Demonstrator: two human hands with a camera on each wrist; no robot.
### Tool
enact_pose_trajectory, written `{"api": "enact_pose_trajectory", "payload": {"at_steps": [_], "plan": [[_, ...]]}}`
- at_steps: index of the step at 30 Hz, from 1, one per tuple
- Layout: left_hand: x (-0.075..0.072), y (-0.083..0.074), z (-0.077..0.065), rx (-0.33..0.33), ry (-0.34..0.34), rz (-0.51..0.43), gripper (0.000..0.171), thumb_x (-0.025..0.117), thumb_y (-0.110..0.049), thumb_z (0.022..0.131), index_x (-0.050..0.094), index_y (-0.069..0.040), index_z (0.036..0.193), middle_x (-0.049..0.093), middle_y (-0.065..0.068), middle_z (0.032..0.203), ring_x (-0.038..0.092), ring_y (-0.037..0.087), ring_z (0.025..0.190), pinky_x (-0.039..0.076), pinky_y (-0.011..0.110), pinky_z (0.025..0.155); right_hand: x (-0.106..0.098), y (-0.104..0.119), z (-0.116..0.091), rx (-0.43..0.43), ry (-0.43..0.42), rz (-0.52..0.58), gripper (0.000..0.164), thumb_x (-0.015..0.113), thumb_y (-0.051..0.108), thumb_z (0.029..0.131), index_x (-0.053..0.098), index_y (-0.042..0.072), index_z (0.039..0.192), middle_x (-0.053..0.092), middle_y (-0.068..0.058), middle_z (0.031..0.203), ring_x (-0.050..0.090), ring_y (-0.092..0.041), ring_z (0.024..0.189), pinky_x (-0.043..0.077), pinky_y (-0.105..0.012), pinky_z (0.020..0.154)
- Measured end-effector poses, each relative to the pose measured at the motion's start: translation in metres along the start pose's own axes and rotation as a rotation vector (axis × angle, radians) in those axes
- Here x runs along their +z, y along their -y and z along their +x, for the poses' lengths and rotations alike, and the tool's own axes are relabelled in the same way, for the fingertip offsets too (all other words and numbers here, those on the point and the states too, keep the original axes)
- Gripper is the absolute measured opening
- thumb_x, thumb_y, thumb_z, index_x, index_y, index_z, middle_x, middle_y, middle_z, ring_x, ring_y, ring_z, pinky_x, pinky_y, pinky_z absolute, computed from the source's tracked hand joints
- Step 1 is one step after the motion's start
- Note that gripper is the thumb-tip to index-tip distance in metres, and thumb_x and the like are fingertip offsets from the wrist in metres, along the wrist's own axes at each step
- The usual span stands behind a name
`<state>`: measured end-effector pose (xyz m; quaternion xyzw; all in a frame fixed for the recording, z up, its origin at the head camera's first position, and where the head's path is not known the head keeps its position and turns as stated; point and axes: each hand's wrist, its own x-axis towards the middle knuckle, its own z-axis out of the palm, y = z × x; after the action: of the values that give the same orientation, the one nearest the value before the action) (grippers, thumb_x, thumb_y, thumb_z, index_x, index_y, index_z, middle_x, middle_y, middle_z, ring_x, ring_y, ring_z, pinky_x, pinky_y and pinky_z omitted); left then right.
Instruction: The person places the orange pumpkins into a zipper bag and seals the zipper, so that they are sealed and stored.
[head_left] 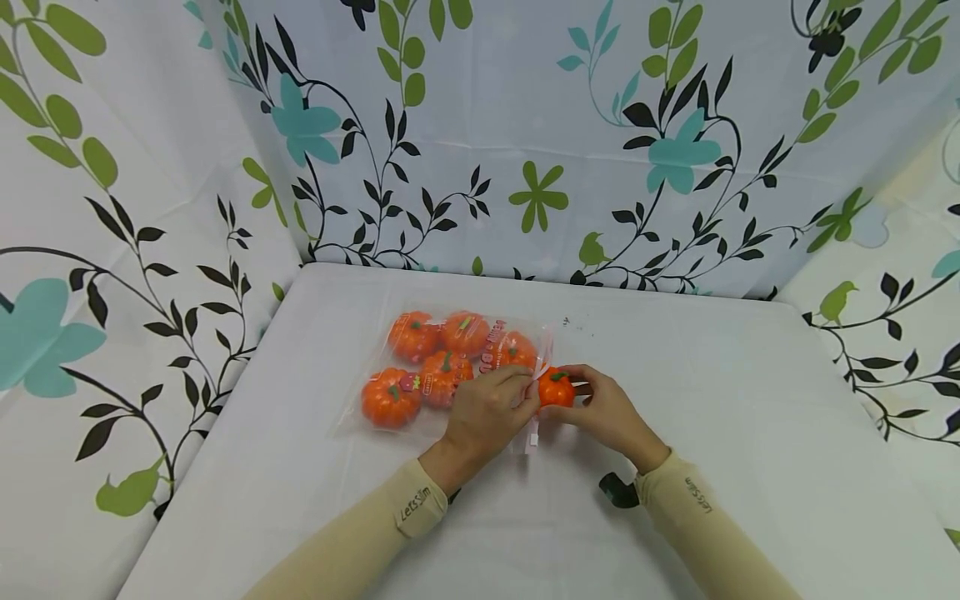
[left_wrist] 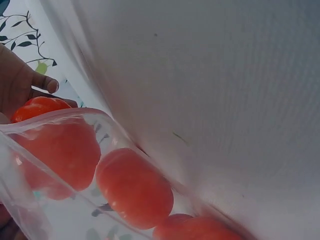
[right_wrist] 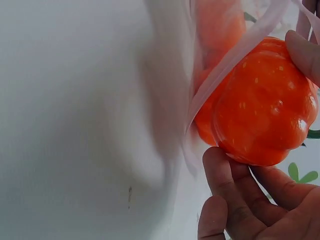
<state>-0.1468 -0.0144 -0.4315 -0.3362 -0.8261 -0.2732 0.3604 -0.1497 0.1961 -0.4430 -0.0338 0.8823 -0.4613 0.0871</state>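
A clear zip bag (head_left: 492, 348) with pinkish-red print lies flat on the table, several orange toy pumpkins (head_left: 390, 398) inside it. My left hand (head_left: 483, 414) pinches the bag's edge near its mouth, on the right side. At that mouth, a small orange pumpkin with a green stem (head_left: 557, 388) is held between the thumb and fingers of my right hand (head_left: 611, 414). In the right wrist view this pumpkin (right_wrist: 265, 105) is partly behind the bag's pale rim (right_wrist: 235, 55). The left wrist view shows pumpkins (left_wrist: 135, 187) through the plastic; the left fingertips are mostly hidden in the head view.
A white cloth covers the table (head_left: 720, 375). Leaf-patterned curtains (head_left: 536, 196) hang at the back and both sides. A dark green object (head_left: 619, 491) sits beside the right wrist. A white zip slider (head_left: 533, 435) hangs at the bag's mouth.
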Motion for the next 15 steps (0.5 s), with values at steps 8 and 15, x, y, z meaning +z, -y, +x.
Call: {"api": "enact_pose_trajectory", "payload": {"at_steps": [8, 15], "plan": [[-0.002, -0.001, 0.0, 0.027, 0.005, 0.032, 0.008, 0.077, -0.011, 0.083, 0.079, -0.004, 0.086, 0.075, 0.003, 0.09, 0.073, 0.013, 0.074, 0.058, 0.022, 0.067, 0.009, 0.004, 0.001, -0.018, 0.004, -0.031, 0.07, 0.086, 0.04, 0.079, 0.059, 0.01, 0.136, 0.062, -0.007, 0.131, 0.061, -0.027, 0.105, 0.055, -0.039, 0.082], [-0.003, -0.003, 0.0, 0.039, 0.002, 0.042, 0.006, 0.076, -0.01, 0.083, 0.079, -0.005, 0.084, 0.075, 0.003, 0.089, 0.073, 0.013, 0.075, 0.058, 0.023, 0.068, 0.016, 0.006, -0.003, -0.053, -0.017, -0.047, 0.068, 0.086, 0.039, 0.078, 0.058, 0.014, 0.135, 0.06, -0.004, 0.133, 0.062, -0.024, 0.102, 0.056, -0.035, 0.077]]}}
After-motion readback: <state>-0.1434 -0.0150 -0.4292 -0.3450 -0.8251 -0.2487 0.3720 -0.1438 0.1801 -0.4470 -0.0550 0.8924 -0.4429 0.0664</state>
